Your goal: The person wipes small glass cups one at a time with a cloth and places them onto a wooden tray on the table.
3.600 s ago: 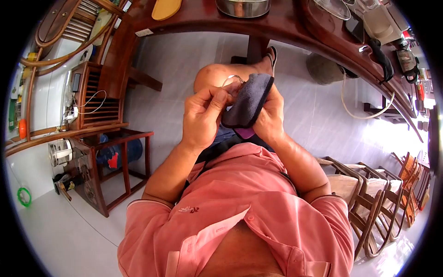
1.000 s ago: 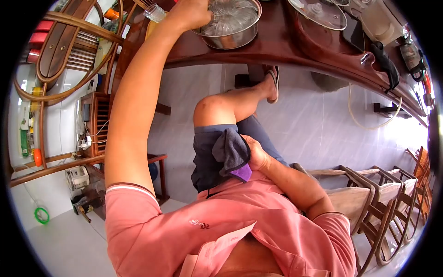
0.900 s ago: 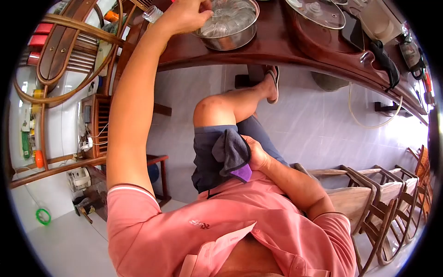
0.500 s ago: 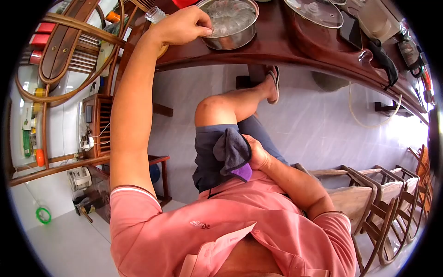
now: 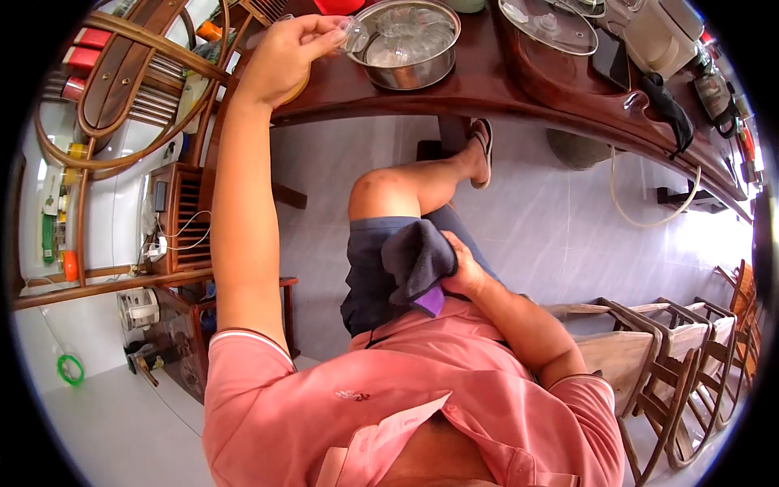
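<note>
Over the left rim of a steel pot (image 5: 418, 75) on the dark wooden table, my left hand (image 5: 286, 61) pinches a small clear glass cup (image 5: 355, 36) between thumb and fingers. Several more clear glass cups (image 5: 410, 34) lie piled inside the pot. Down at my lap, my right hand (image 5: 465, 266) is closed around a dark grey cloth (image 5: 418, 258) with a purple side (image 5: 430, 303). The cloth is bunched and stands up from my thigh, and it hides part of the fingers.
A glass lid (image 5: 552, 31) and a black phone (image 5: 610, 58) lie on the table (image 5: 487, 88) right of the pot. Something red (image 5: 339, 6) is behind the pot. A wooden chair (image 5: 114, 69) stands at the left; folded wooden chairs (image 5: 608, 349) lean at the right.
My left hand has drawn back from inside the pot's rim and now holds a glass cup. My right hand has bunched the cloth up more, and the view has shifted slightly.
</note>
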Tool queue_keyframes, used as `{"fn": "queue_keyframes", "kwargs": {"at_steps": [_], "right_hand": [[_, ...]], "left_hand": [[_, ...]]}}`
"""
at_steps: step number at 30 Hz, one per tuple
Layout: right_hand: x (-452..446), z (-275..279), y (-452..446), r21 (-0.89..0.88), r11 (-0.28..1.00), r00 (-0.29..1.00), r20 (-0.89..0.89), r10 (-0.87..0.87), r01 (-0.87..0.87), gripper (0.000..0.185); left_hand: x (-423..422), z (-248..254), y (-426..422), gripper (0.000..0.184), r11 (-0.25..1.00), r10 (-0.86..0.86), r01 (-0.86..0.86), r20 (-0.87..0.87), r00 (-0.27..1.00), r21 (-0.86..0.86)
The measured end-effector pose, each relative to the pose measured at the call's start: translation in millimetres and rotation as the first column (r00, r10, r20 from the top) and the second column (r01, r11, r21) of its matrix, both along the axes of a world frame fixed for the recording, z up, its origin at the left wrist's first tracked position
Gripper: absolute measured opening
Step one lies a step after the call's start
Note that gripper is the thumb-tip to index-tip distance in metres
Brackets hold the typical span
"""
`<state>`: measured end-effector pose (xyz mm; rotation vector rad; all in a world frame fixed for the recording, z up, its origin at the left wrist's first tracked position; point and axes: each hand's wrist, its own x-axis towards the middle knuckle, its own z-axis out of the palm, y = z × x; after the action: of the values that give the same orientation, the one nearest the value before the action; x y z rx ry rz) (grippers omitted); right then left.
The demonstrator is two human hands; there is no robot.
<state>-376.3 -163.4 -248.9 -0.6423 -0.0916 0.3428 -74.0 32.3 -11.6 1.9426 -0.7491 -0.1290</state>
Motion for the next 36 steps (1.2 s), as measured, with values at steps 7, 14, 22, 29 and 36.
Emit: {"fn": "queue_keyframes", "kwargs": {"at_steps": [7, 14, 22, 29, 36], "right_hand": [[5, 49, -14, -0.336, 0.924, 0.963, 0.253, -0.097, 0.182, 0.045], [26, 109, -3, -0.505, 0.677, 0.779, 0.604, -0.167, 0.536, 0.035], [36, 132, 6, -0.587, 0.669, 0.868, 0.457, -0.193, 0.457, 0.049], [42, 117, -2, -0.167, 0.986, 0.925, -0.379, -0.042, -0.023, 0.028], [42, 108, -14, 0.166, 0.951, 0.883, -0.357, 0.304, -0.260, 0.033]], "left_hand": [[-120, -35, 12, 0.020, 0.855, -0.090, -0.085, -0.306, 0.948, -0.512], [-236, -67, -39, 0.010, 0.869, 0.100, -0.229, -0.296, 0.950, -0.438], [-256, -70, -35, 0.015, 0.977, 0.210, -0.177, 0.374, 0.903, -0.121], [-253, -82, -32, 0.019, 0.998, 0.062, -0.036, 0.511, 0.858, -0.060], [-251, -71, -14, 0.018, 0.995, -0.095, 0.073, 0.581, 0.808, 0.062]]}}
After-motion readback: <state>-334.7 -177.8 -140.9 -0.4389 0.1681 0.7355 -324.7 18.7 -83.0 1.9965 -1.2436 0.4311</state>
